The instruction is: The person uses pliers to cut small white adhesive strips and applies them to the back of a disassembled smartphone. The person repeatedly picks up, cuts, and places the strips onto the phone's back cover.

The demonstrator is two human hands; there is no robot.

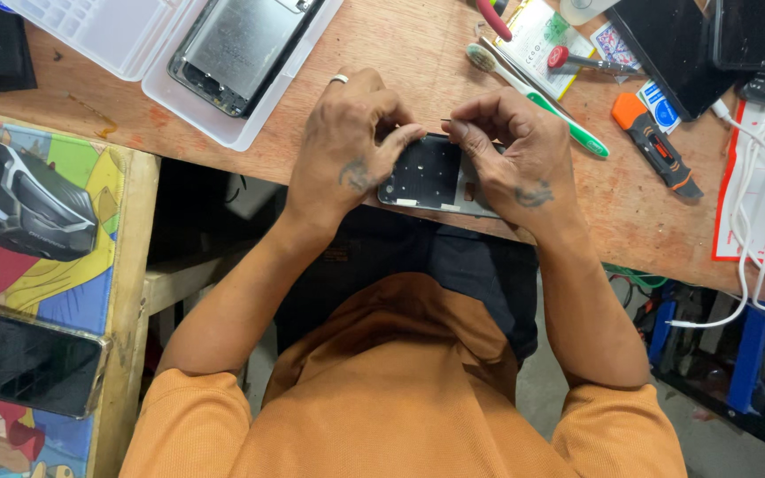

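Together your left hand (347,146) and right hand (513,150) pinch the top edge of a dark phone frame (436,175) lying at the near edge of the wooden worktop (418,53), beside a green toothbrush (542,102).

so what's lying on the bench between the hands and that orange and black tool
In the head view, a toothbrush with a white and green handle lies aslant on the wooden bench, between the right hand and the orange and black tool.

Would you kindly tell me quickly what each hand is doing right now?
Left hand: closed on the left end of the dark phone frame.
Right hand: closed on the frame's right end, fingertips pinched at its top edge.
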